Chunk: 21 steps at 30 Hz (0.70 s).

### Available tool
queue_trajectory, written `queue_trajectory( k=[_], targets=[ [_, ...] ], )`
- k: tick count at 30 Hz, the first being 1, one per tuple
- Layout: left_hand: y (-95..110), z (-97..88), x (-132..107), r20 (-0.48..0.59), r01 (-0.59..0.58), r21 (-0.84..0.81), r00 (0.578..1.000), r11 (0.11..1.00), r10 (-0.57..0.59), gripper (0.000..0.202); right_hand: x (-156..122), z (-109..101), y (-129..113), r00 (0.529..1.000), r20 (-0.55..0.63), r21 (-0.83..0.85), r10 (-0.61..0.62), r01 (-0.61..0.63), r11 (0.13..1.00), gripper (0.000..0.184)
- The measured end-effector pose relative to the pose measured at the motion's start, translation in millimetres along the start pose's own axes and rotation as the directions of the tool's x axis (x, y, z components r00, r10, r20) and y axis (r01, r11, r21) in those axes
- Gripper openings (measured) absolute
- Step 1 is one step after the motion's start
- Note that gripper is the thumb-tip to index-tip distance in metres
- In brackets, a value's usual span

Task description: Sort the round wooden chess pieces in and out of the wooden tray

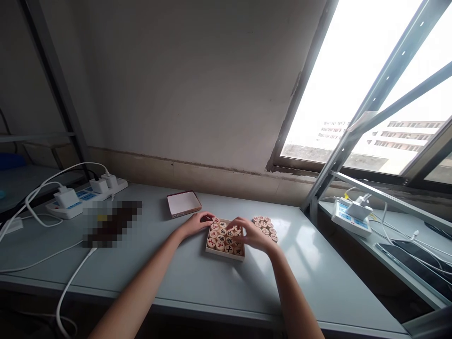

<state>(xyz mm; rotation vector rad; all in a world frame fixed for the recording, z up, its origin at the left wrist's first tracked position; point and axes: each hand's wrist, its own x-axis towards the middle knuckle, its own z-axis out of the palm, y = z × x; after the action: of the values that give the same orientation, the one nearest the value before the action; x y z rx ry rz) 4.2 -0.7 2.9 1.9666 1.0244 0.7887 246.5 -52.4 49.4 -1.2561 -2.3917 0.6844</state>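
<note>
A shallow open box point(224, 256) on the desk holds rows of round wooden Chinese chess pieces point(220, 238) with red and black characters. At its back left corner, my left hand point(195, 225) has its curled fingers against the box edge, beside a corner piece. Over the box's right side reaches my right hand point(254, 235), thumb and fingers apart and touching or just above the pieces; its fingers hide some of them. More chess pieces point(264, 225) lie grouped flat on the desk, just right of the box and behind my right hand.
The box lid point(184, 203) lies inside-up at the back left. A power strip point(88, 197) with chargers and cables stands on the left, near a pixelated dark object point(115, 223). On the right are a metal shelf post point(319, 188), another power strip point(351, 217) and a phone-like dark slab point(409, 263).
</note>
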Motion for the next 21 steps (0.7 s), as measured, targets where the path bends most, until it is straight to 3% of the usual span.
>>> queue_trajectory(
  k=[3, 9, 16, 21],
  targets=[
    [0.8, 0.1, -0.4, -0.007, 0.006, -0.007, 1.000, 1.000, -0.006, 0.036, 6.9, 13.4, -17.3, 0.985, 0.109, 0.035, -0.137, 0.134, 0.990, 0.031],
    [-2.5, 0.6, 1.6, -0.008, -0.001, -0.002, 1.000, 1.000, 0.001, 0.036, 10.6, 22.3, -17.8, 0.980, 0.121, 0.021, -0.159, 0.157, 0.987, 0.032],
    [0.6, 0.1, -0.4, -0.007, -0.004, 0.005, 1.000, 1.000, 0.004, 0.036, 1.8, 3.7, -2.4, 0.999, 0.036, 0.018, 0.019, -0.020, 1.000, 0.026],
    [0.8, 0.3, -0.4, 0.005, 0.005, -0.007, 1.000, 1.000, -0.005, 0.035, -20.9, -21.3, 28.5, 0.968, -0.085, -0.066, 0.234, -0.240, 0.968, 0.026]
  ],
)
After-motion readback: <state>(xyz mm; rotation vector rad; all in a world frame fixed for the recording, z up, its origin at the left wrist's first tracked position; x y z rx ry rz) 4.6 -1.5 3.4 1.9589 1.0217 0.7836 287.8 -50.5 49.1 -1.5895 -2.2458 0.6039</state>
